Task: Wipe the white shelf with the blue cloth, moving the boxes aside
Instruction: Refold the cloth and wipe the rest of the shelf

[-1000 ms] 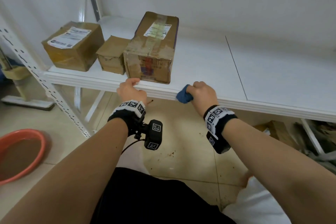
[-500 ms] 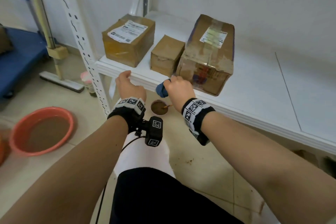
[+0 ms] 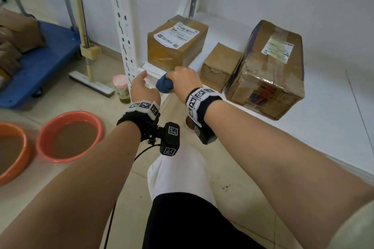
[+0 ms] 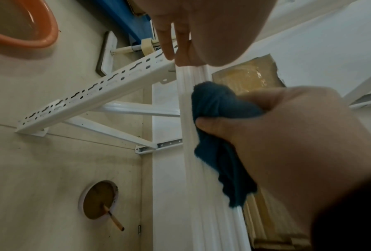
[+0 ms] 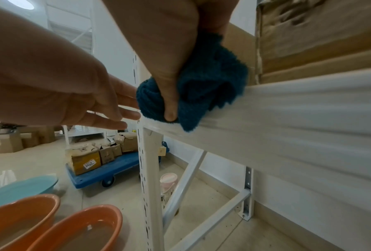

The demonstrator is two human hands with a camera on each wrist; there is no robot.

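My right hand [image 3: 183, 81] grips the bunched blue cloth [image 3: 164, 85] [image 4: 221, 129] [image 5: 198, 84] and presses it against the front rim of the white shelf [image 3: 323, 119] [image 5: 298, 115], near its left end. My left hand [image 3: 140, 85] [image 5: 107, 108] hovers just left of the cloth with straight fingers, its fingertips [image 4: 169, 54] at the rim by the perforated upright. Three cardboard boxes stand on the shelf: a labelled one [image 3: 177, 40] at the left, a small one [image 3: 220, 66] in the middle, a large taped one [image 3: 269, 70] to the right.
The perforated white upright post [image 3: 123, 26] stands at the shelf's left end. On the floor are two orange basins [image 3: 68, 135] of brown water, a squeegee mop [image 3: 89, 66], a pink-lidded jar [image 3: 121, 89], a small dish [image 4: 99, 199] under the shelf and a blue cart [image 3: 34, 62] with boxes.
Both hands have slid left along the shelf's front rim, from in front of the large box to the left end, the right one still gripping the cloth.
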